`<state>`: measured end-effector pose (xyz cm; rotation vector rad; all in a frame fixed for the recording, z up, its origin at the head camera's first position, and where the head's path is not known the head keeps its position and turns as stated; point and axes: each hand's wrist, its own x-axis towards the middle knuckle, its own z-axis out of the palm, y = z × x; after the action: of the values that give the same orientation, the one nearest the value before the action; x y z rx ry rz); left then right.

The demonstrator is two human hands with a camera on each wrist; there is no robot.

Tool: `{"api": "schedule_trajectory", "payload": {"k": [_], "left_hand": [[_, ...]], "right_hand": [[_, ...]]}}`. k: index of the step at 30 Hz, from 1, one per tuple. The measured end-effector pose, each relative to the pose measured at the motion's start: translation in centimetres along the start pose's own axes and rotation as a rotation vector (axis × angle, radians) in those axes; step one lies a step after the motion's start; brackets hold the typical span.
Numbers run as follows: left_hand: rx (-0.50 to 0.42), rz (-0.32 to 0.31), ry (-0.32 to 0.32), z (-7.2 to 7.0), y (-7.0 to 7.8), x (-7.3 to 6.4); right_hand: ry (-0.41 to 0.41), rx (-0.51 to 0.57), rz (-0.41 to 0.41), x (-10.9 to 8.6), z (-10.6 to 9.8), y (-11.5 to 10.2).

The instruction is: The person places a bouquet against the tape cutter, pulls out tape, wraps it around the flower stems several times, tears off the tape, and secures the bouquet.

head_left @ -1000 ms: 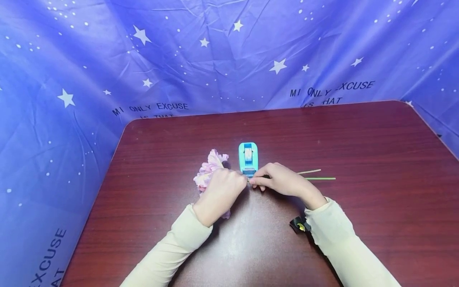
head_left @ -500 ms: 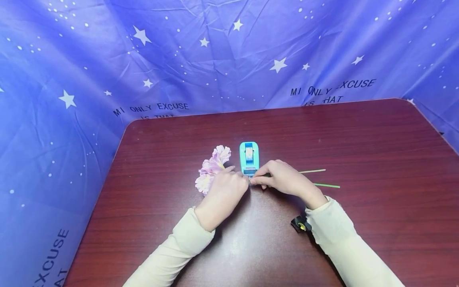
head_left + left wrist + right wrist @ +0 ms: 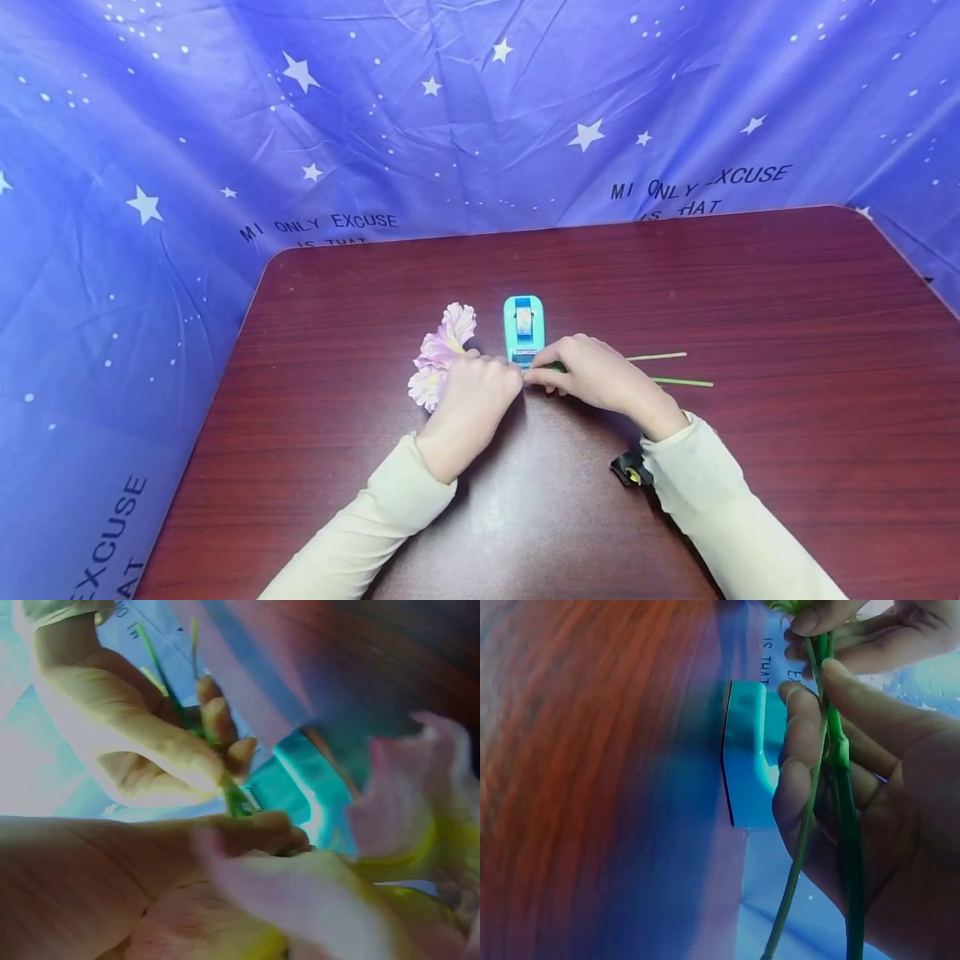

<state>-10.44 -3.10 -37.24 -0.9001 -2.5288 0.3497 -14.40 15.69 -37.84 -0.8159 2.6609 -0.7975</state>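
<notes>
Pink-and-white artificial flowers (image 3: 438, 354) stick out on the far left side of my left hand (image 3: 480, 400), which grips their green stems just below the blossoms. Close beside it, my right hand (image 3: 588, 375) pinches the same stems between thumb and fingers. The stems (image 3: 847, 825) run through the right palm, and their ends (image 3: 682, 382) poke out to the right in the head view. Just beyond both hands stands a turquoise tape dispenser (image 3: 524, 329) with a roll of tape in it. Whether any tape lies on the stems is hidden by the fingers.
A small black object with a yellow mark (image 3: 630, 470) lies by the right sleeve. The dark red wooden table (image 3: 337, 333) ends at a blue star-patterned curtain (image 3: 450, 125) at the back and left.
The flower heads have turned and shifted slightly upward beside the left hand. Stem ends on the right have swung a little. Both hands keep their hold close together.
</notes>
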Motion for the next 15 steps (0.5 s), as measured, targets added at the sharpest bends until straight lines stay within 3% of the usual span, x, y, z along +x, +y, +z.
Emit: {"api": "schedule_trajectory", "payload": {"k": [7, 15], "left_hand": [[-0.018, -0.050, 0.039, 0.51, 0.04, -0.10], [-0.071, -0.047, 0.034, 0.57, 0.12, -0.06]], "right_hand": [[-0.021, 0.000, -0.041, -0.12, -0.19, 0.10], [-0.035, 0.043, -0.081, -0.36, -0.53, 0.49]]}}
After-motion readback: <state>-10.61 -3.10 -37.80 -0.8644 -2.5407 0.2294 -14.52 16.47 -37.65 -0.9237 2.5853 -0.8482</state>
